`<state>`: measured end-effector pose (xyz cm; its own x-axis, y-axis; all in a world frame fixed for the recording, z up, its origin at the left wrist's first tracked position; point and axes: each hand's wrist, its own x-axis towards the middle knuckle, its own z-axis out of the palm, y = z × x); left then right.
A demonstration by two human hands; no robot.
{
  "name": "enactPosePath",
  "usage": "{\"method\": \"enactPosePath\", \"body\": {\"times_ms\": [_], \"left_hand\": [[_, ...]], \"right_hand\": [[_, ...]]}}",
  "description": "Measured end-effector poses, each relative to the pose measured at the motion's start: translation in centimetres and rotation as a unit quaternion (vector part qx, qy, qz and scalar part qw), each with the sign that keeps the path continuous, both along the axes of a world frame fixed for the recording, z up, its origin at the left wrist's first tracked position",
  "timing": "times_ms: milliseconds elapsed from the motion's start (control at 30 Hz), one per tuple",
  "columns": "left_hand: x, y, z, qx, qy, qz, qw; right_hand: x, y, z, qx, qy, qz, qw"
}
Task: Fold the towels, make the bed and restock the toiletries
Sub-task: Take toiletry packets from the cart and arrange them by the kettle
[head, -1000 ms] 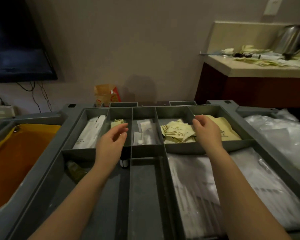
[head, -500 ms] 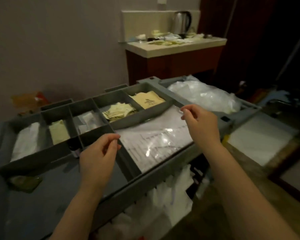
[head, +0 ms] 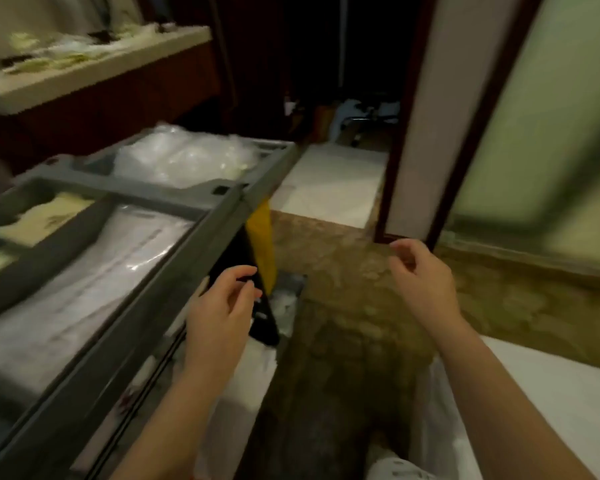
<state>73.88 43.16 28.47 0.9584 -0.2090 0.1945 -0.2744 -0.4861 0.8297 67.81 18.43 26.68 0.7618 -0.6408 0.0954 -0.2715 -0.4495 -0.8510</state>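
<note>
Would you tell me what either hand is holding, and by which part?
Nothing visible: the left hand and right hand both hang loosely curled, empty.

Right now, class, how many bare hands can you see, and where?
2. The left hand is beside the grey cart; the right hand is over the patterned floor, clear of the cart. None hidden.
</note>
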Motion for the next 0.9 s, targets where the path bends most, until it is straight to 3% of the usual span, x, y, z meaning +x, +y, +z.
{"method": "enactPosePath", "body": {"times_ms": [167, 300, 600, 767, 900], "left_hand": [[4.7, -11.7, -2.1, 0.038, -0.007, -0.09, 0.995], [10.0, -19.8, -3.7, 0.061, 0.019, -0.118, 0.991], [25.7, -29.0, -4.6, 0.041, 0.093, 0.032, 0.994], [36.2, -32.6, -6.6, 0.034, 0.081, 0.12, 0.989], [46.3, -37.9, -5.7, 0.015, 0.052, 0.11, 0.993]], "right_hand": [[-0.8, -9.1, -3.4, 0.019, 0.054, -0.083, 0.995], [4.0, -16.2, -4.7, 0.025, 0.081, -0.079, 0.993], [24.8, -25.4, 2.5, -0.031, 0.025, 0.101, 0.994], [38.5, -28.8, 3.7, -0.044, -0.029, 0.205, 0.977], [49.8, -33.8, 2.9, -0.057, -0.022, 0.218, 0.974]]}}
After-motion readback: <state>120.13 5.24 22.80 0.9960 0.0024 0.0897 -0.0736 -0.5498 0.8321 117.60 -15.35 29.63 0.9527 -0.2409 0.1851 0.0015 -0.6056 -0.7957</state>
